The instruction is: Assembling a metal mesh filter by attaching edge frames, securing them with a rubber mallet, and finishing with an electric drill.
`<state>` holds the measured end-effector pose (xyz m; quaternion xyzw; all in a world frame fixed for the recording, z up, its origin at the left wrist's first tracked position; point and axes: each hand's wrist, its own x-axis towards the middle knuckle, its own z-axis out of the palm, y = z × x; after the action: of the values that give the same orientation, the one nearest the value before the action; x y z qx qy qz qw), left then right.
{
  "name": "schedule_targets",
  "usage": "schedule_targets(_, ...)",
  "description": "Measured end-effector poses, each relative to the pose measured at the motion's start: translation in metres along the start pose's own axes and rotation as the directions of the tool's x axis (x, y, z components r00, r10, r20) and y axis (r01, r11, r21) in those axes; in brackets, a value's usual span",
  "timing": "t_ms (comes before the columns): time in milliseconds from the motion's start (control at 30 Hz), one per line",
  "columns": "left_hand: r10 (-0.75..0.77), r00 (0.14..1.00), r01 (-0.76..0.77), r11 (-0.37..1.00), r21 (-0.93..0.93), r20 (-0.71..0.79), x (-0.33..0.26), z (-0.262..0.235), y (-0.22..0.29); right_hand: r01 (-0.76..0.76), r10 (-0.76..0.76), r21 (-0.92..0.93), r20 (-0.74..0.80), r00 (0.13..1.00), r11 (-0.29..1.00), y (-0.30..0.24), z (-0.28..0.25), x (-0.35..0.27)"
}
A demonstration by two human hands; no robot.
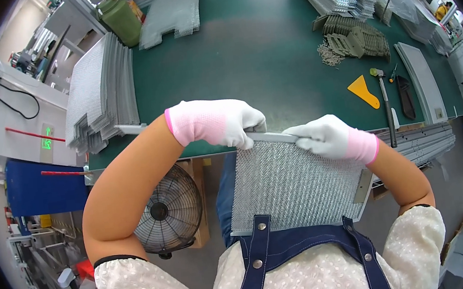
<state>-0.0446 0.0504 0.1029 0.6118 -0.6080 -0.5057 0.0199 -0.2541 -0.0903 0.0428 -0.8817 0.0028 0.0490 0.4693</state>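
A rectangular grey metal mesh panel [292, 186] stands tilted between my chest and the edge of the green table [256, 57]. A thin metal frame strip [267, 137] runs along the panel's top edge. My left hand [221, 123], in a white glove with a pink cuff, grips the strip at the panel's upper left corner. My right hand [329, 136], gloved the same way, presses on the strip toward the upper right. The panel's lower edge is hidden behind my blue apron bib.
A stack of mesh panels [99, 93] lies at the table's left end, a green canister [119, 18] behind it. Far right lie a yellow scraper [365, 91], a small hammer [385, 106] and metal clips [356, 38]. A floor fan [168, 210] stands under the table.
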Motion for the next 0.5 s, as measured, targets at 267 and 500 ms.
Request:
schedule_targets(267, 0.064, 0.996, -0.074, 0.985, -0.153, -0.069, -0.012, 0.012, -0.011, -0.075, 0.073, 0.024, 0.091, 0.993, 0.997, -0.005, 0.003, 0.002)
schedule_targets(500, -0.321, 0.463, 0.147, 0.947, -0.285, -0.826, -0.086, 0.061, -0.001, -0.270, 0.256, 0.260, 0.088, 0.963, 0.927, 0.007, -0.003, -0.018)
